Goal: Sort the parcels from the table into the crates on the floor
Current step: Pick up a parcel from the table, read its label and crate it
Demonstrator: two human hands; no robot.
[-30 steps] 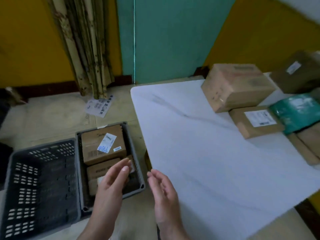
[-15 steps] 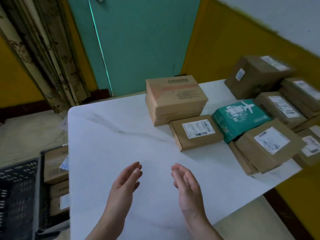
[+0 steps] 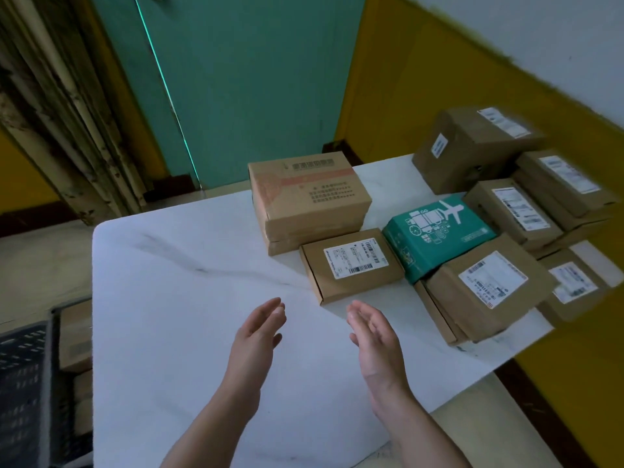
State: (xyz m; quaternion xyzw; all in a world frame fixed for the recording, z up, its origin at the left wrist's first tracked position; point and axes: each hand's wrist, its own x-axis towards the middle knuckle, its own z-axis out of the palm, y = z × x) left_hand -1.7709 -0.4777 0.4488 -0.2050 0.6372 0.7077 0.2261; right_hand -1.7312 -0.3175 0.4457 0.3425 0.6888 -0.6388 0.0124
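On the white bench (image 3: pixel 169 298), cardboard parcels (image 3: pixel 489 285) crowd the far right side, and dark crates (image 3: pixel 23 383) sit on the floor to its left. A flat labelled box (image 3: pixel 351 265) lies just beyond the left hand (image 3: pixel 256 336) and right hand (image 3: pixel 374 336), palms facing, each grip released and empty.

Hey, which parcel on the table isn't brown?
The teal parcel with the white aeroplane print, right of the flat labelled box; every other one is brown cardboard.

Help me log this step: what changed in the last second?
The left hand and right hand moved from by the crate to above the table, nearing the flat box, as the view swung right. Nothing was taken or let go: both hands stay open and empty, and the parcels lie unmoved.
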